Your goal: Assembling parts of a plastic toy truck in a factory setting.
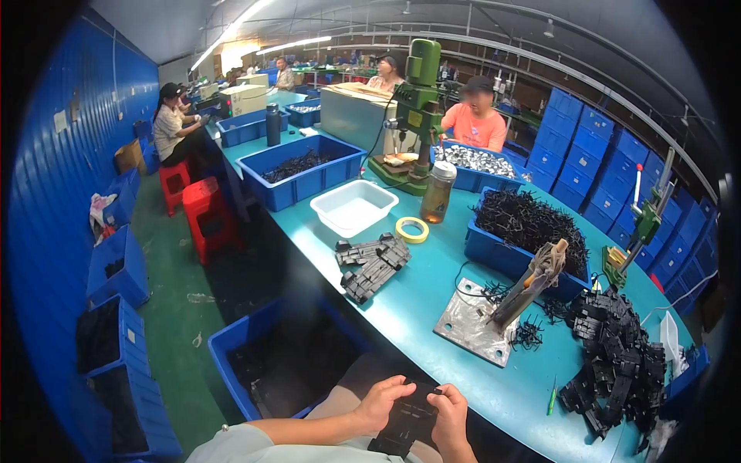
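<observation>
Over my lap, a flat black plastic part [409,420] is held between both hands. My left hand [378,405] grips its left edge, thumb on top. On the opposite edge my right hand [450,417] is closed with its thumb pressed near the top corner. The lower end of the part runs down toward my shirt. Just left of my hands, below the table, stands a blue bin [231,347] with dark parts in it. Similar black plastic parts [374,262] lie stacked on the green table [401,324] ahead.
A metal plate fixture with an upright post [517,297] stands on the table. Right of it lie a heap of black parts [617,355] and a green-handled screwdriver [552,397]. Farther back are a blue bin of black strips [532,224], a drill press [417,116], tape [411,230] and a bottle [438,193].
</observation>
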`<state>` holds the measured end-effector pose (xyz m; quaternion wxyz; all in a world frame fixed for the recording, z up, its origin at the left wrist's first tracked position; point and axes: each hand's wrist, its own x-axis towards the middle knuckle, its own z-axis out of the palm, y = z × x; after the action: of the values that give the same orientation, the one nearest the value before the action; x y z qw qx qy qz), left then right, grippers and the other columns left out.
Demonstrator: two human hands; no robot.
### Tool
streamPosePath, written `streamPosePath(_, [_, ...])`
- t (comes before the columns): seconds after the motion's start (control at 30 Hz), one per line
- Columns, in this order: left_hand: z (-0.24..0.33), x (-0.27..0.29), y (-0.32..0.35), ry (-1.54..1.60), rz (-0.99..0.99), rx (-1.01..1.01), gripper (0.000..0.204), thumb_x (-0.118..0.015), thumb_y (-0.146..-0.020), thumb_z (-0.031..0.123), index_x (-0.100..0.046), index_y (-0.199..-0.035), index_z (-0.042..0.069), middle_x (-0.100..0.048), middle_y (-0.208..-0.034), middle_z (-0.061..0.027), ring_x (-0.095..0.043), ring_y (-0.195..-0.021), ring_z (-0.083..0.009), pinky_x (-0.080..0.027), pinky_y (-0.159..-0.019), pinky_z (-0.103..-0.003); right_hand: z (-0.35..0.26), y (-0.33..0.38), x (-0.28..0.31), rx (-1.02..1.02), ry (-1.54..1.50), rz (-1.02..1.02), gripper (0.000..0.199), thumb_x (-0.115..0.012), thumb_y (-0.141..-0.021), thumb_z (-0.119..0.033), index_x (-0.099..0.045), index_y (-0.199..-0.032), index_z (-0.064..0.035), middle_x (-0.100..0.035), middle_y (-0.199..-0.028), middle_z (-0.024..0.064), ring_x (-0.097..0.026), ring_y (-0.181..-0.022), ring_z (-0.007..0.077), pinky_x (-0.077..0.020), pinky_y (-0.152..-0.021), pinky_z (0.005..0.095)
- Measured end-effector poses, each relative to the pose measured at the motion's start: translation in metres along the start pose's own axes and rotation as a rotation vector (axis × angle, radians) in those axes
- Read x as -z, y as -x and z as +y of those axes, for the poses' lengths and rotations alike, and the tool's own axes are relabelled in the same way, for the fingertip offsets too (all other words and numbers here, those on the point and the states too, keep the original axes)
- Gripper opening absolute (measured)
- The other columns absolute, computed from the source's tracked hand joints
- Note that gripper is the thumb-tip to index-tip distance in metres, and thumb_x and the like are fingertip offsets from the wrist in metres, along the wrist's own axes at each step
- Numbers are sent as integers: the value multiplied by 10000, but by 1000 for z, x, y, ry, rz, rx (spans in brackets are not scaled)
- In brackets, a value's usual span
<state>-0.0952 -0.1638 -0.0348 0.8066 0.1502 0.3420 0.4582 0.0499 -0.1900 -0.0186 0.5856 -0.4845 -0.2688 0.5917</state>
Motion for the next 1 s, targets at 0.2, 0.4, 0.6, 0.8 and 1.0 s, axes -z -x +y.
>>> streamPosePath(0.2, [16, -3, 10, -27, -116, 85, 75, -570, -907, 123, -578, -936, 54, -615, -859, -36, -594, -768, -119, -490, -700, -257, 5, 2, -5, 32, 4, 29, 82, -566, -768, 35, -540, -773, -42, -574, -713, 22, -546, -647, 95, -445, -604, 233])
streamPosePath(0.4, [19, -1, 6, -147, -143, 55, 64, -558, -918, 113, -581, -932, 55, -620, -848, -27, -594, -762, -106, -486, -703, -249, 8, 4, -5, 36, -19, 6, 48, -588, -795, -6, -555, -791, -41, -551, -723, -3, -489, -643, 72, -392, -573, 223])
streamPosePath(0.6, [13, 1, 10, -237, -126, -9, 85, -570, -930, 141, -595, -940, 60, -621, -853, -10, -582, -755, -72, -480, -689, -220, 10, 2, -1, 87, 98, -22, 59, -615, -818, -50, -559, -811, -34, -580, -771, 3, -516, -704, 71, -415, -613, 228])
streamPosePath(0.8, [25, -17, 22, -220, -62, -157, 86, -558, -927, 92, -619, -945, 34, -629, -844, -3, -574, -746, -62, -481, -684, -213, 14, -4, -5, 306, 353, -23, 181, -659, -838, -122, -600, -959, 0, -606, -878, 56, -551, -769, 102, -451, -657, 254])
streamPosePath(1.0, [30, -13, 8, -436, -36, -538, 83, -586, -912, 71, -622, -965, 19, -615, -837, 17, -536, -752, -36, -455, -683, -198, -27, -3, -29, 900, 833, 174, 342, -766, -722, -64, -627, -1033, -40, -619, -841, 81, -590, -713, 189, -485, -635, 282])
